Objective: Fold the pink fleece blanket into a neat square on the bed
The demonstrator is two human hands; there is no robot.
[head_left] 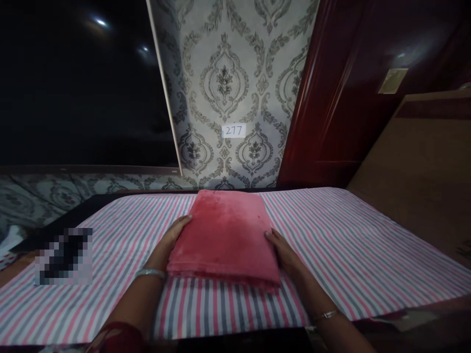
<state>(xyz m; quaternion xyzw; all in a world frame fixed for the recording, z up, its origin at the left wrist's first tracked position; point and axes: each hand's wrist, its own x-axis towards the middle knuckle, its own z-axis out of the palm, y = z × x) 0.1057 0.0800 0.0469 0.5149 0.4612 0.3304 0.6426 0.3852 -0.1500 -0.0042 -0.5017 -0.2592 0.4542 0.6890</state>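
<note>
A folded pink towel (224, 235) of plush fabric lies in the middle of a striped cloth (331, 230), its layered edge towards me. Along the towel's left side my left hand (175, 234) grips it, fingertips on the upper left edge and the rest of the hand partly hidden. My right hand (284, 249) holds the opposite side, with the thumb on top and the other fingers mostly out of sight. Both wrists wear bangles.
A pixelated dark object (63, 256) lies on the striped cloth at the left. Behind stand a large black screen (81, 88), patterned wallpaper with a paper label (234, 130) reading 277, and a dark red door (331, 98). A brown panel (419, 162) borders the right.
</note>
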